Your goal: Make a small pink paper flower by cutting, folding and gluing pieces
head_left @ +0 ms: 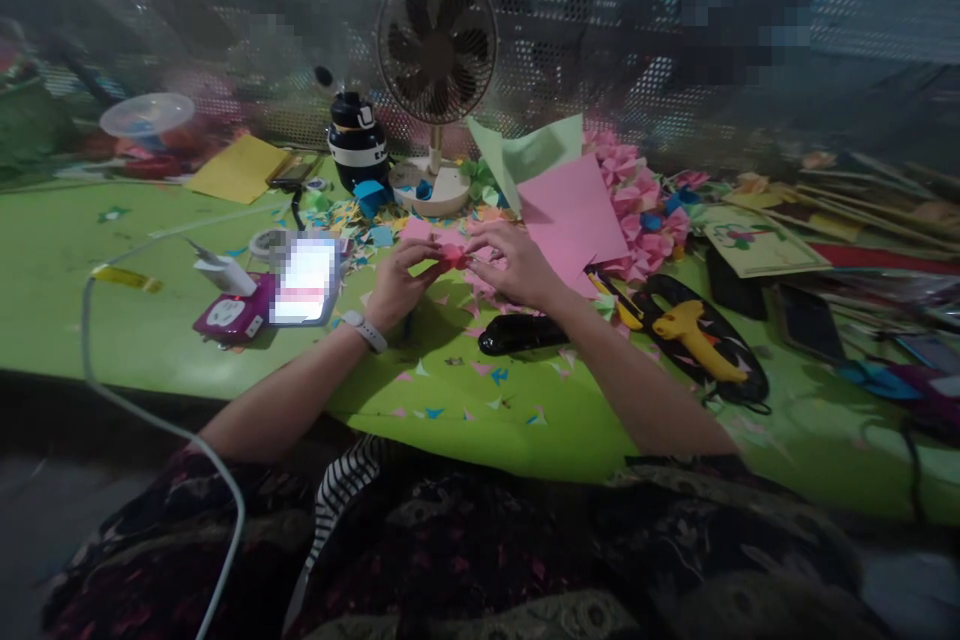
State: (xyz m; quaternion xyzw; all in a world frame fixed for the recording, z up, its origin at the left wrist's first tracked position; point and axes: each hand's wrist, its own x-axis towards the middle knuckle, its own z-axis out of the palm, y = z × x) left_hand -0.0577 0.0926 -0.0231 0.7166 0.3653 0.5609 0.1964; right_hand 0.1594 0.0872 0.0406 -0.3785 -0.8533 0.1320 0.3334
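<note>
Between my two hands is a small folded piece of pink paper [453, 257], held above the middle of the table. My left hand [405, 275], with a white watch on its wrist, pinches it from the left. From the right, the fingertips of my right hand [514, 265] close on its other edge. Larger pink paper sheets [574, 215] lie just beyond my right hand, beside a pale green sheet [544, 155]. A black stapler-like tool [521, 333] rests below my right wrist, partly hidden by the forearm.
A fan [437, 45] and black bottle [358, 145] stand at the back. Folded pink paper pieces [637, 200] pile up behind the sheets. A lit phone [304, 282] sits left. At right lie a yellow glue gun [697, 340] and cutter [616, 298]. A cable [150, 410] crosses the table edge.
</note>
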